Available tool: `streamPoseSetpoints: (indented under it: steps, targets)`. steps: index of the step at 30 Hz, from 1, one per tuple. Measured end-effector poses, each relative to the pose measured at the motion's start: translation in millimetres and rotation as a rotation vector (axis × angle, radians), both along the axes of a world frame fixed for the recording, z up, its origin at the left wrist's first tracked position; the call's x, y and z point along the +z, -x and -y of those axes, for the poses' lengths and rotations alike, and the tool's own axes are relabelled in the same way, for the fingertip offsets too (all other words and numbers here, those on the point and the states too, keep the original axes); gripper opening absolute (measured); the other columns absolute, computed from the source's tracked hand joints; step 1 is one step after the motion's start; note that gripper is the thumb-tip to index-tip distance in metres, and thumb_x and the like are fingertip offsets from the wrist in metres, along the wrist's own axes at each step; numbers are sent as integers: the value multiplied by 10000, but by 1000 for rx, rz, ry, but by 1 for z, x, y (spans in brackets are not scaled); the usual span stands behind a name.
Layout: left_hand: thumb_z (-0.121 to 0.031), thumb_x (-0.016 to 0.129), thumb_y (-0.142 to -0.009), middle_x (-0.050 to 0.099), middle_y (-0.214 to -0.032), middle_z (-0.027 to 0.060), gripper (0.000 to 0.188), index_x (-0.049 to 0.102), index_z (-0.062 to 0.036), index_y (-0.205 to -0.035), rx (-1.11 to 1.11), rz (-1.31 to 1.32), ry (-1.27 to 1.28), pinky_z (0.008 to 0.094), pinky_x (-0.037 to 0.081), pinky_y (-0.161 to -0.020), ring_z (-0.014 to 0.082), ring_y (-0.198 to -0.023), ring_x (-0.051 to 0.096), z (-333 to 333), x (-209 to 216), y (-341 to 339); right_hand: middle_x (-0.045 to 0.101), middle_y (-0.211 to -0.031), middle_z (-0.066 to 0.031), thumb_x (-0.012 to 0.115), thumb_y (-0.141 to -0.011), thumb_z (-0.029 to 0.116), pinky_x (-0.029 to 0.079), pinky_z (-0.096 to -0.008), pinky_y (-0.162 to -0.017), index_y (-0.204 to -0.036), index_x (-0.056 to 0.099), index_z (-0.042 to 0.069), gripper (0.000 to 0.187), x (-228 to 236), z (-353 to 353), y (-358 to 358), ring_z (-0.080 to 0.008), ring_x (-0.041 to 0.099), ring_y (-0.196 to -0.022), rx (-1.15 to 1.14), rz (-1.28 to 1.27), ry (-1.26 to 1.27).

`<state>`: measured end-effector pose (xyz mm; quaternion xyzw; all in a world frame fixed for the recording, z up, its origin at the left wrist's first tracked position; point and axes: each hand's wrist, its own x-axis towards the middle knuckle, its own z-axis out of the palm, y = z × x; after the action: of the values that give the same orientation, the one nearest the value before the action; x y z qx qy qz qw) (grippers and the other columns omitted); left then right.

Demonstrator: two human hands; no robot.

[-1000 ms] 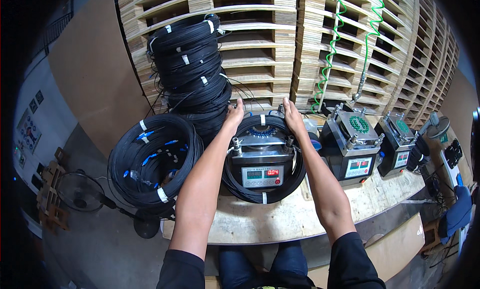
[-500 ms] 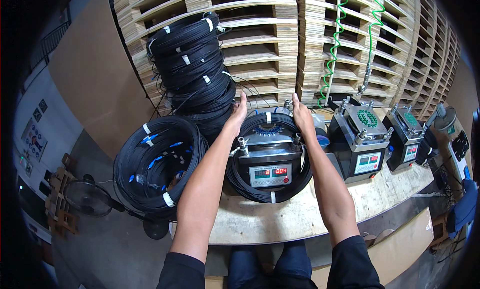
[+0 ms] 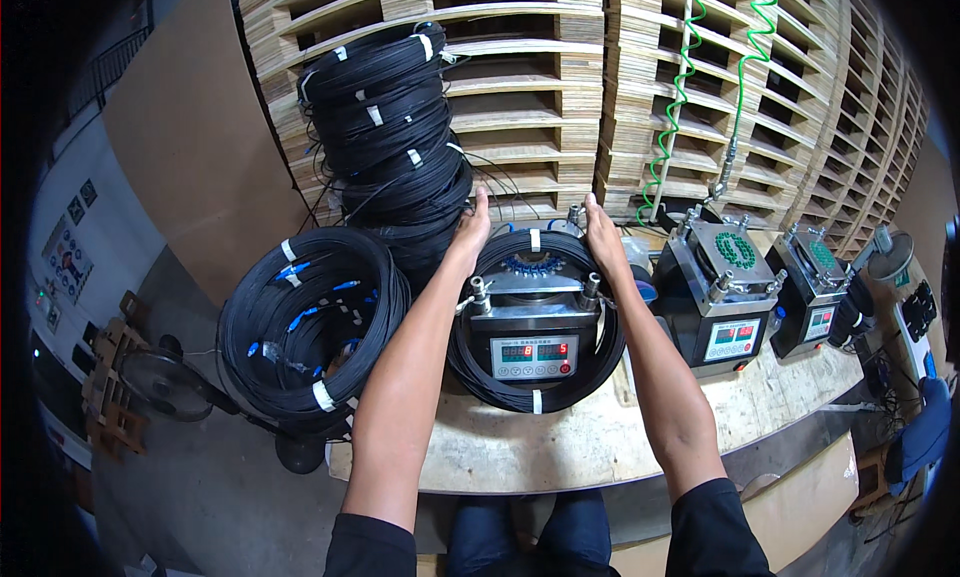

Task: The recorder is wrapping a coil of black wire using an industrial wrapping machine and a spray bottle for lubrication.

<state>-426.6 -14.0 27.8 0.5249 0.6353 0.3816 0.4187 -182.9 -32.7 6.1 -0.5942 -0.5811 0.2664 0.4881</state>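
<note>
A black cable coil [image 3: 490, 389] with white ties is looped around a metal-topped polishing machine [image 3: 525, 322], whose front panel [image 3: 535, 357] shows lit digits. Blue-tipped connectors [image 3: 532, 265] sit in a ring on the machine's top. My left hand [image 3: 472, 234] is at the coil's far left side, its visible fingers stretched out and pointing away from me. On the far right side, my right hand [image 3: 603, 239] is held the same way, thumb side up. Both palms face inward, close to the coil; whether they touch it is hard to see.
To the left, a wide black coil [image 3: 318, 395] holds blue connectors inside, with a tall coil stack [image 3: 390, 127] behind it. Two similar machines [image 3: 720, 287] [image 3: 812, 287] stand on the wooden table [image 3: 590, 447] at right. Pallets [image 3: 520, 87] rise behind; a fan [image 3: 165, 385] is at left.
The digits on the machine's panel have changed. The whole view has shifted slightly, while both hands keep about the same place beside the coil.
</note>
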Motion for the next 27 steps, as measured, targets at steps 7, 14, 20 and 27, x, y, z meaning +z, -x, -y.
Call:
streamPoseSetpoints:
  steps: [7,14,20,27]
  targets:
    - [-819,206,-885,235,-1583,239,1057,186,12,-1537,-92,113,25,462,214,-1176,388,-1451,264,6,-3,21,607,-1147,-340,229,-981,668,408,-519,-996,-1253,606,44,778,3,9,10,-513,514,-1170,-135,141,-9]
    - [-753,206,-929,290,-1550,262,980,317,45,-1487,17,25,-25,418,249,-1179,368,-1461,251,-18,-17,21,482,-1448,-221,231,-1004,649,275,-354,-1148,-1418,460,-25,824,-7,-9,5,-321,393,-1400,123,-121,-98]
    - [-800,222,-905,374,-1480,243,1052,267,75,-1487,33,-3,-17,454,346,-1076,332,-1263,476,-37,-15,12,394,-1524,-188,199,-988,681,227,-323,-1167,-1468,375,-33,879,-10,-38,6,-266,325,-1442,175,-254,-51]
    - [-730,246,-945,314,-1522,304,961,335,72,-1467,17,55,-76,399,262,-1167,383,-1443,286,-45,-33,25,599,-1209,-310,167,-984,657,407,-527,-1010,-1267,614,50,805,1,-16,16,-499,531,-1170,-188,151,90]
